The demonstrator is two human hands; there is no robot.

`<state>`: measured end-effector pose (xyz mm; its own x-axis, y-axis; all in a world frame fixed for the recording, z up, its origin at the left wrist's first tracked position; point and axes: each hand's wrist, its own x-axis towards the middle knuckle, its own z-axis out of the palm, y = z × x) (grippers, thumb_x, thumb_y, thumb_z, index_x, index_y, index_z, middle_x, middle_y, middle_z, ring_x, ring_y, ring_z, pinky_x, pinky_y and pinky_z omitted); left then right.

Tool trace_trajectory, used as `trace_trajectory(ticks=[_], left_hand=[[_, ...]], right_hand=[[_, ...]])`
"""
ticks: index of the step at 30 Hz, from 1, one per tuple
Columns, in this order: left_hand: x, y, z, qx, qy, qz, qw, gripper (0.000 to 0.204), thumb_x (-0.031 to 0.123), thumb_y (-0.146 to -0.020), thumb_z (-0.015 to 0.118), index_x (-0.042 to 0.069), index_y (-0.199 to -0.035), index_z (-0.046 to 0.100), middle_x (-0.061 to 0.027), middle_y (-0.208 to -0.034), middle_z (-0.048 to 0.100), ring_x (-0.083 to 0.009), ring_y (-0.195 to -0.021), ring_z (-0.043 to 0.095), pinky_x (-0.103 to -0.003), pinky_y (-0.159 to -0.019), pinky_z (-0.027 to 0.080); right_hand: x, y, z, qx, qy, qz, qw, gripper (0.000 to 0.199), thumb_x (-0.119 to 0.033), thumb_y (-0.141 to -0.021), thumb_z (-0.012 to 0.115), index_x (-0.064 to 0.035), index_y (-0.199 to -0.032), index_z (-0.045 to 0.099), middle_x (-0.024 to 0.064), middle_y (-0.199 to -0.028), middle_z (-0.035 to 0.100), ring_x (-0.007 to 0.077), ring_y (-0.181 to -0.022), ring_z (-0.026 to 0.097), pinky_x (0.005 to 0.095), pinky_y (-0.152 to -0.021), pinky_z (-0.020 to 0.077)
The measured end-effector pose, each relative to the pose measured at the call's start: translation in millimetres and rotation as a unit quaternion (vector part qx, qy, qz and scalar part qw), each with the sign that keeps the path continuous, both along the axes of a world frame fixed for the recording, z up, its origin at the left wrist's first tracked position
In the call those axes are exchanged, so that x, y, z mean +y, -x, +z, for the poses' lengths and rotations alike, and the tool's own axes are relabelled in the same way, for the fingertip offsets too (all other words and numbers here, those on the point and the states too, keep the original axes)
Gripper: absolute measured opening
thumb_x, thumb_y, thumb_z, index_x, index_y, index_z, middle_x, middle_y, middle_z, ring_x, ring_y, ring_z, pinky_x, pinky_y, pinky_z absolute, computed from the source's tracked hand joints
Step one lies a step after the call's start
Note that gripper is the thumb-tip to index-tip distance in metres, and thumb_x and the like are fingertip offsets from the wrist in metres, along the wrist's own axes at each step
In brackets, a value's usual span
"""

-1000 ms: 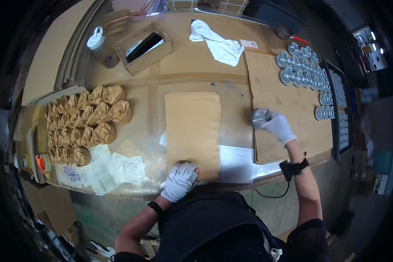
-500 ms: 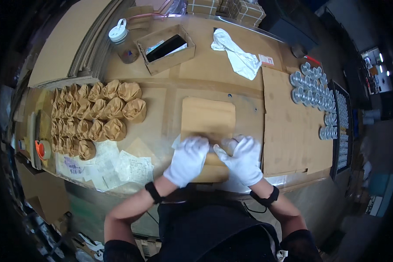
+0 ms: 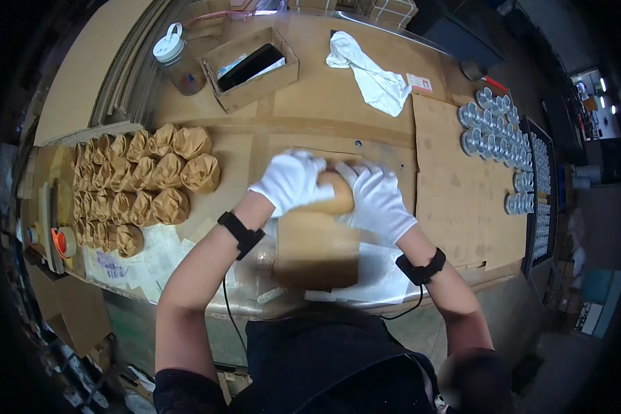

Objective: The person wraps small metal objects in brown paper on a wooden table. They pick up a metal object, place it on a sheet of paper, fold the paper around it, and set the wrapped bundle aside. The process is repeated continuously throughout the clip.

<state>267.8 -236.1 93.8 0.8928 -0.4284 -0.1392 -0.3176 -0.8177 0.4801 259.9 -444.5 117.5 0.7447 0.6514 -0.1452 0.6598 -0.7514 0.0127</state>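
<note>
Both of my hands wear white gloves and work over the middle of the table. Between them is a curved roll of brown paper [image 3: 335,195]; whatever lies inside it is hidden. My left hand [image 3: 290,183] closes round the roll's left end, fingers bent and slightly blurred. At the other end my right hand [image 3: 377,196] grips the paper, thumb on the near side and fingers partly hidden. Flat brown paper [image 3: 317,245] lies below the roll, toward the near table edge. To the left, several crumpled brown paper bundles [image 3: 145,172] stand in rows.
Several shiny metal parts [image 3: 493,138] stand in rows on a cardboard sheet [image 3: 455,193] at right. Farther back are a white cloth [image 3: 372,79], an open cardboard box [image 3: 283,78] with a dark object inside, and a lidded bottle [image 3: 183,65]. An orange tape dispenser [image 3: 63,241] sits far left.
My hands have moved away from me, toward the far end of the paper. The paper between them is now rolled into a rounded bundle, and more flat paper shows on the near side.
</note>
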Motion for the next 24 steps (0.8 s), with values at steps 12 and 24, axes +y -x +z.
trace_trajectory(ticks=[12, 24], left_hand=[[-16.1, 39.7, -56.7, -0.053, 0.089, 0.181, 0.978, 0.05, 0.008, -0.088, 0.06, -0.005, -0.136, 0.053, -0.0221, -0.114, 0.067, -0.0276, -0.103, 0.066, -0.034, -0.094, 0.051], [-73.0, 72.7, -67.3, -0.011, 0.408, 0.348, 0.844, 0.047, 0.013, -0.097, 0.06, 0.004, -0.142, 0.051, -0.0128, -0.132, 0.064, -0.0183, -0.114, 0.062, -0.028, -0.097, 0.047]], right_hand=[[6.3, 26.0, -92.2, -0.084, -0.314, -0.128, 0.937, 0.094, -0.029, -0.058, 0.088, -0.0069, -0.139, 0.043, 0.0165, -0.135, 0.05, 0.0354, -0.128, 0.048, 0.0481, -0.11, 0.0357], [-32.5, 6.8, -82.7, 0.078, -0.259, -0.173, 0.947, 0.039, -0.019, -0.074, 0.076, -0.0031, -0.108, 0.067, 0.02, -0.089, 0.07, 0.0369, -0.081, 0.069, 0.0434, -0.073, 0.0569]])
